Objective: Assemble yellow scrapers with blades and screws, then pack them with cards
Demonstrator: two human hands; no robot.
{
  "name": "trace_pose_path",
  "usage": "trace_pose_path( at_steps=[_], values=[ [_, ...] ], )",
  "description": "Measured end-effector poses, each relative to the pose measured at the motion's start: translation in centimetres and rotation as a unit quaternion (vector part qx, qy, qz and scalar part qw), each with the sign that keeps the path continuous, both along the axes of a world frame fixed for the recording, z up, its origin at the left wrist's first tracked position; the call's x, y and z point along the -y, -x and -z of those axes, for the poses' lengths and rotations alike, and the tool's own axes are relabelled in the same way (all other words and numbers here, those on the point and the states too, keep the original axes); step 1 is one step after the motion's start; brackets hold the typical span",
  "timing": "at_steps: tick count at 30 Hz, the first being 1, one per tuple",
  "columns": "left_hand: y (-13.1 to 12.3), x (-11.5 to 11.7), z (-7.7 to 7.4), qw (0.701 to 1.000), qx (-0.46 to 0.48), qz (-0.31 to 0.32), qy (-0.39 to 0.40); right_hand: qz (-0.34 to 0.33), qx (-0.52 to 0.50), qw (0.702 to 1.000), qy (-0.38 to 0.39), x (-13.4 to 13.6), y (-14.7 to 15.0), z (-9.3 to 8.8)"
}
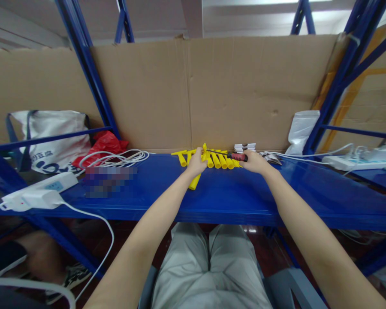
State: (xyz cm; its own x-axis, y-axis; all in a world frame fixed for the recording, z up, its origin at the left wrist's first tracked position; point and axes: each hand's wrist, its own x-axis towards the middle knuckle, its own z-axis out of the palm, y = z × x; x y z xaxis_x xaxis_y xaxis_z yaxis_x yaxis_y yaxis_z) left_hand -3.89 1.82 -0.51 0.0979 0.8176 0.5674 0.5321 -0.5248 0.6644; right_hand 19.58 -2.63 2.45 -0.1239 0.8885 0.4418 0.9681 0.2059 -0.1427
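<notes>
My left hand [197, 163] is closed around a yellow T-shaped plastic piece [194, 182]. Its round tubular end sticks out below the fingers and its top shows above them. In my right hand [253, 162] is a screwdriver [237, 156] with a red and black handle, held almost level. The shaft points left, and its tip is at or close to the top of the held piece; whether it touches, I cannot tell. Behind and between my hands lie several more yellow pieces [223, 162] in a row on the blue table [234, 193].
Upright cardboard [244, 90] closes off the back. On the left are a coiled white cable [128, 159], a red plastic bag [106, 146], a cloth bag [58, 133] and a power strip [41, 193]. A white pouch [302, 131] and another power strip [357, 162] stand right. Another person's leg [45, 253] shows lower left.
</notes>
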Motion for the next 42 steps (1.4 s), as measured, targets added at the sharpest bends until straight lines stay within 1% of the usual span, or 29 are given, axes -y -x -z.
trace_pose_path(
  at_steps=[4, 8, 11, 16, 21, 26, 29, 35, 37, 42],
  values=[
    [-0.07, 0.0, 0.03, 1.0, -0.002, -0.002, 0.004, 0.016, 0.002, 1.0, -0.022, -0.33, -0.17, 0.21],
    [-0.12, 0.1, -0.04, 1.0, -0.009, 0.001, 0.002, 0.043, 0.008, 0.999, -0.016, -0.29, -0.16, 0.37],
    [-0.12, 0.16, -0.06, 1.0, -0.007, -0.004, 0.001, 0.034, -0.001, 0.999, -0.011, -0.19, -0.11, 0.33],
    [-0.07, 0.1, 0.02, 1.0, -0.004, -0.005, 0.026, 0.004, -0.017, 1.0, 0.0, -0.26, -0.09, 0.12],
    [-0.14, 0.06, 0.02, 1.0, -0.003, 0.004, 0.029, 0.017, 0.009, 1.0, 0.0, -0.23, 0.0, 0.01],
    [-0.21, 0.02, 0.01, 1.0, -0.004, 0.004, 0.024, 0.043, 0.026, 0.998, 0.025, 0.06, 0.15, 0.12],
    [-0.18, 0.15, -0.05, 1.0, -0.007, 0.001, 0.017, 0.038, 0.024, 0.999, 0.022, 0.18, 0.16, 0.09],
    [-0.21, 0.57, -0.29, 1.0, -0.009, -0.013, 0.007, -0.001, 0.006, 1.0, 0.029, 0.11, 0.02, -0.07],
    [-0.22, 0.59, -0.3, 1.0, -0.01, -0.013, 0.01, -0.008, 0.004, 1.0, 0.021, 0.03, -0.05, -0.02],
    [-0.2, 0.55, -0.27, 1.0, -0.02, -0.018, 0.009, 0.011, 0.009, 1.0, 0.01, -0.07, -0.01, 0.24]
  ],
)
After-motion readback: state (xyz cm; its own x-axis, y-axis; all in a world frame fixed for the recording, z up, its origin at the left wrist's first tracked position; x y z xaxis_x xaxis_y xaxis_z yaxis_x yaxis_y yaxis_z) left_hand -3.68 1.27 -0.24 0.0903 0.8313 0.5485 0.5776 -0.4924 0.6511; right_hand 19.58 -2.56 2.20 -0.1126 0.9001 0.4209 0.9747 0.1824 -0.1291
